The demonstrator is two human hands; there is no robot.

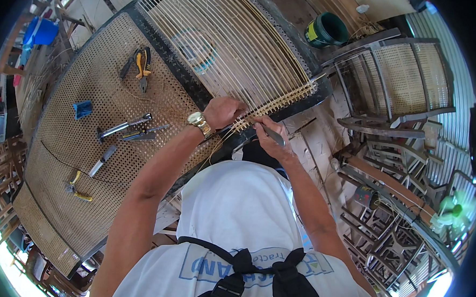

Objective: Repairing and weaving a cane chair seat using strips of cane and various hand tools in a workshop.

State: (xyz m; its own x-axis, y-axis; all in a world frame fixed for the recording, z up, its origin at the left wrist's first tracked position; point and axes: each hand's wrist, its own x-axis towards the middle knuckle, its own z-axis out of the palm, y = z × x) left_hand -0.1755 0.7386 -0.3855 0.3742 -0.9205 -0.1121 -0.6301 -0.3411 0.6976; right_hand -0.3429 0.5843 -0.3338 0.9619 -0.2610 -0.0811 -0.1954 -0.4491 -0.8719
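My left hand (226,112), with a gold watch (199,123) on its wrist, is closed at the near end of the cane strands (238,57) stretched along the dark frame (292,110). Its fingertips pinch what seems to be a cane strand. Just to the right, my right hand (274,139) is wrapped round a grey-handled tool (273,135) whose tip is hidden at the weave. Between and beyond the hands runs a woven cane band (284,100) with short crosswise pieces. Loose strand ends (216,148) hang below my left wrist.
On the finished cane mesh (105,80) lie pliers (143,70), a hammer (124,126), screwdrivers (143,133), a grey-handled tool (103,160), yellow-handled cutters (77,187) and a blue block (83,109). A green bucket (327,30) stands far right; chair frames (396,81) crowd the right side.
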